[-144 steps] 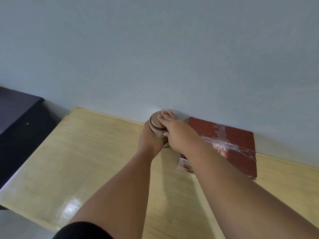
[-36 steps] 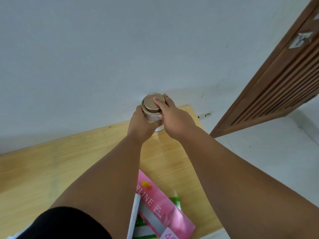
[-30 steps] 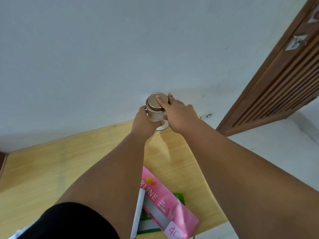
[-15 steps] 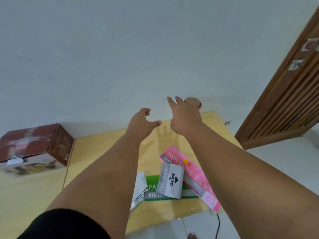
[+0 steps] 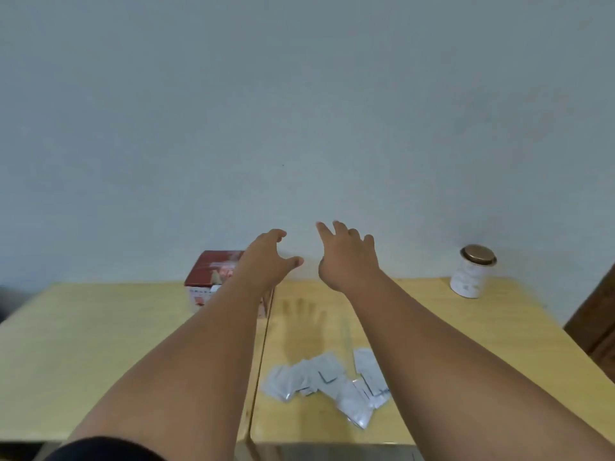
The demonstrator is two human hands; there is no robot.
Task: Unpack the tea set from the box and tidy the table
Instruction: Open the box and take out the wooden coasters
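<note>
A white tea tin with a bronze lid stands upright at the back right corner of the wooden table, near the wall. The dark red tea box sits at the back middle, partly hidden behind my left arm. My left hand hovers in front of the box, fingers relaxed and holding nothing. My right hand hovers beside it to the right, fingers spread, also empty. Several silver sachets lie in a loose pile on the table under my right forearm.
A seam runs front to back where two table tops meet. A brown wooden door edges the right side. The pale wall stands right behind the table.
Both hands have let go of the tin, which now stands at the back right corner. My view and hands swung left, bringing the red box and the sachets into sight.
</note>
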